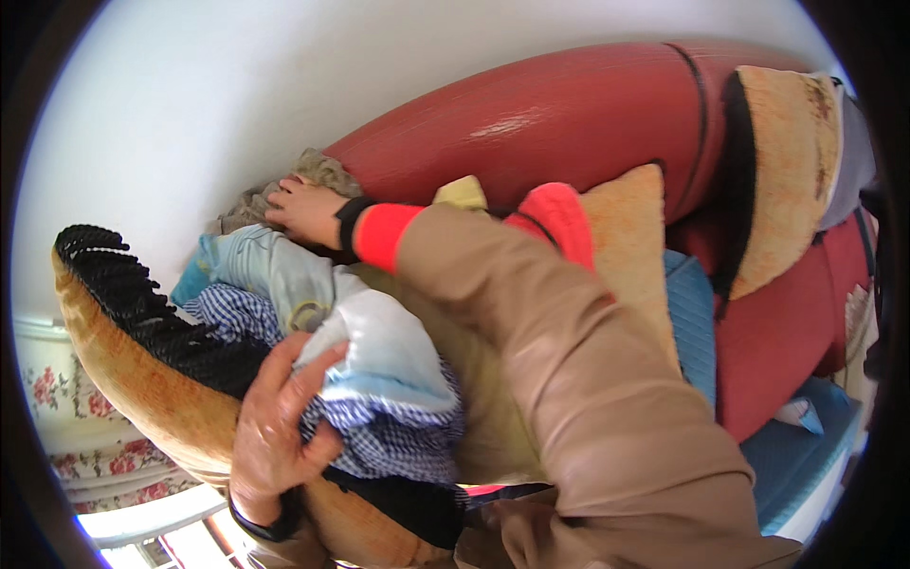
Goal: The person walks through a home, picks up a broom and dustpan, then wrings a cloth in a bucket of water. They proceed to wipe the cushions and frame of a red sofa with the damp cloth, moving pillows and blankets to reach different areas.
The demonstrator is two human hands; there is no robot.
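My left hand (281,427) is at the lower left, its fingers and thumb around the edge of a bundle of light blue and white cloth (387,348) with blue-and-white checked fabric (398,441). Beneath it lies an orange cushion (170,384) with black fringe. My right hand (309,210) reaches across to the sofa's far left end and rests on crumpled grey-brown cloth (323,171), fingers spread; whether it grips the cloth I cannot tell. Pale blue cloth (277,270) lies just below that hand. An olive-coloured cloth (490,398) is spread beneath my right forearm.
A red leather-like sofa back (526,128) runs along the white wall (178,107). Another orange cloth (782,178) hangs over it at the right. A bright red cloth (561,213), an orange piece (629,235) and a blue quilted cover (688,313) lie on the sofa. Floral curtains (106,455) hang at lower left.
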